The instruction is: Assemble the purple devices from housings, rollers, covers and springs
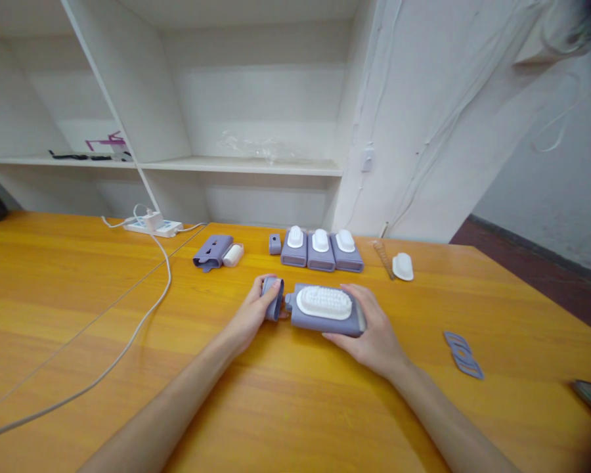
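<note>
Your right hand [374, 332] is gripping the brush [324, 309] lying mid-table [295, 407], fingers wrapped round its right end. Your left hand [251, 315] is pinching the cap [274, 297] just beside the brush's left end. Three brushes [321, 249] are standing in a row behind, near the wall.

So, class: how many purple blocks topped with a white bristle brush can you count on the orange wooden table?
4. Three stand side by side at the back; a larger one lies between the left hand and right hand, at. None looks hidden.
</note>
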`<move>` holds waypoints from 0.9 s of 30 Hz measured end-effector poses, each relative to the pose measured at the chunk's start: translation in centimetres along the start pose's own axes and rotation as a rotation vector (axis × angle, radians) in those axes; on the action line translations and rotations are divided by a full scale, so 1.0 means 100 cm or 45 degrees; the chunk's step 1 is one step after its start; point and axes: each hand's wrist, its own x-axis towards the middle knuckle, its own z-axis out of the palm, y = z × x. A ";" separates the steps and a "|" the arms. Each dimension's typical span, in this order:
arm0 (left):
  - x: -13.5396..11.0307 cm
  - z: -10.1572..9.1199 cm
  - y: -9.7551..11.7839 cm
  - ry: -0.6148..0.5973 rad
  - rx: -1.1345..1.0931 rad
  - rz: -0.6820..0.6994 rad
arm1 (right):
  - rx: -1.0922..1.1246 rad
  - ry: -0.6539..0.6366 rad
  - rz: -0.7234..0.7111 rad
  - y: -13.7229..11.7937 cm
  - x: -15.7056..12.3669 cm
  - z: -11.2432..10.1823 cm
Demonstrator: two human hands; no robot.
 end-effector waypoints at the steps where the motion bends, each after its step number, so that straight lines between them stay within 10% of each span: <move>1: 0.000 0.000 0.000 -0.008 0.007 -0.010 | 0.000 0.008 -0.003 0.000 0.000 0.000; 18: 0.001 0.000 0.006 0.190 -0.021 0.013 | -0.085 0.010 -0.053 -0.002 0.000 0.003; 27: -0.003 0.003 -0.002 0.002 0.072 -0.044 | -0.042 0.020 -0.131 -0.007 0.000 0.002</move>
